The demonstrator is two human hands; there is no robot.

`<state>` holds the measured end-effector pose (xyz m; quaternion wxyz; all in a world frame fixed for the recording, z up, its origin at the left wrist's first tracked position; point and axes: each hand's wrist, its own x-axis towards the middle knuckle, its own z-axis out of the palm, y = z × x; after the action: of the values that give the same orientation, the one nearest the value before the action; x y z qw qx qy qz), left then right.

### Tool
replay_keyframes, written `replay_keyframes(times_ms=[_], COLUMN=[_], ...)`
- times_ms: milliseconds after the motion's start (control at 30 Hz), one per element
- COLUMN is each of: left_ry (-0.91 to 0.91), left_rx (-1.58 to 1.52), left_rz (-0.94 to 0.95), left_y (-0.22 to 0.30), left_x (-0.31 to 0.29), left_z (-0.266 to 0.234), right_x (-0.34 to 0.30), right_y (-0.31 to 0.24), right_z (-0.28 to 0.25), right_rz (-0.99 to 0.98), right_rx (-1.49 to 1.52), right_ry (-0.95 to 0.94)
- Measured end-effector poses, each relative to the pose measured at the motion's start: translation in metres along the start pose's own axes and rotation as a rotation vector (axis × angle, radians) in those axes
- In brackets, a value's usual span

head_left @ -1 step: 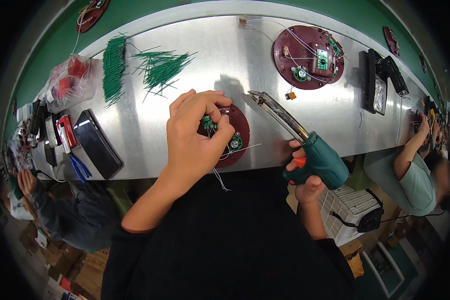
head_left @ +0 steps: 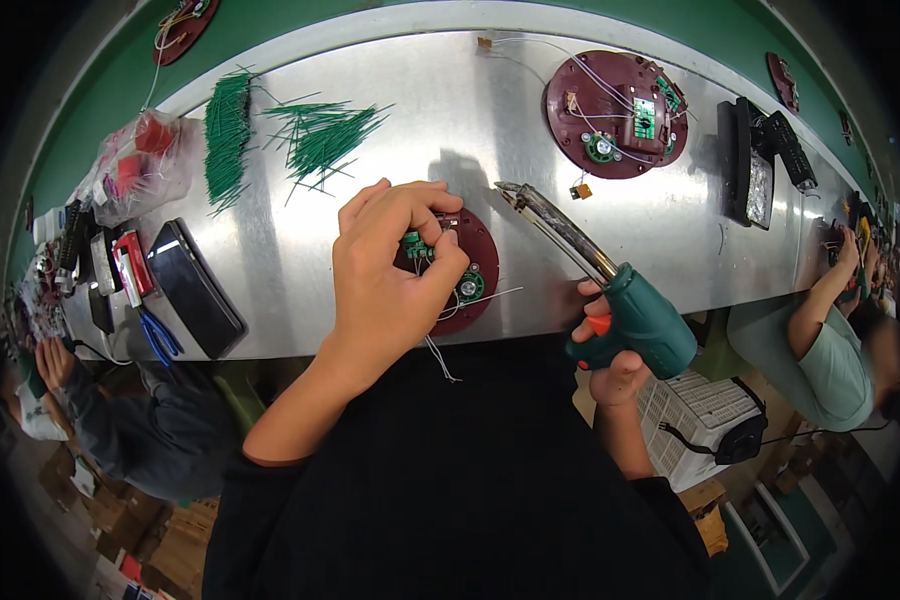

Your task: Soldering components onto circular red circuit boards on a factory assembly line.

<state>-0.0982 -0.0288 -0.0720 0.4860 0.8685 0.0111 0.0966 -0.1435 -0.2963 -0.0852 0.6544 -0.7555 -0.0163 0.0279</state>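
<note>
One broad metal desk (head_left: 420,75) runs in front of the person I'm watching. On it, toward the far right, lies a maroon disc (head_left: 570,115) with wires and a green board facing up. A second round maroon plate (head_left: 484,250) lies close to the near edge, partly hidden under the left hand (head_left: 395,250). Right of that plate, a dark green soldering gun (head_left: 655,320) is held up, its metal tip slanting away to the upper left, apart from the plate. The right hand (head_left: 620,378) is wrapped around its handle, fingers by the orange trigger. The left hand is curled, thumb and forefinger nearly meeting; I can't tell whether they pinch anything. Off to the left lie a black phone (head_left: 198,290) and, just beside it, blue-handled pliers (head_left: 158,335). Smaller again, a round green-rimmed part (head_left: 471,288) sits on the near plate, and thin white wires (head_left: 436,358) trail over the desk edge.
</note>
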Motion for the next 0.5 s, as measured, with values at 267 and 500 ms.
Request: replay_keyframes(times_ms=[267, 500], left_ry=[0.012, 0.000], left_rx=[-0.003, -0.023], left_rz=[0.006, -0.030], left_y=[0.0018, 0.0059], left_x=[0.0016, 0.0023], left_z=[-0.0008, -0.0011], right_x=[0.0025, -0.0007], right_y=[0.0020, 0.0063], right_z=[-0.0005, -0.0011], right_rz=[-0.048, -0.073], right_rx=[-0.021, -0.005], right_ry=[-0.009, -0.004])
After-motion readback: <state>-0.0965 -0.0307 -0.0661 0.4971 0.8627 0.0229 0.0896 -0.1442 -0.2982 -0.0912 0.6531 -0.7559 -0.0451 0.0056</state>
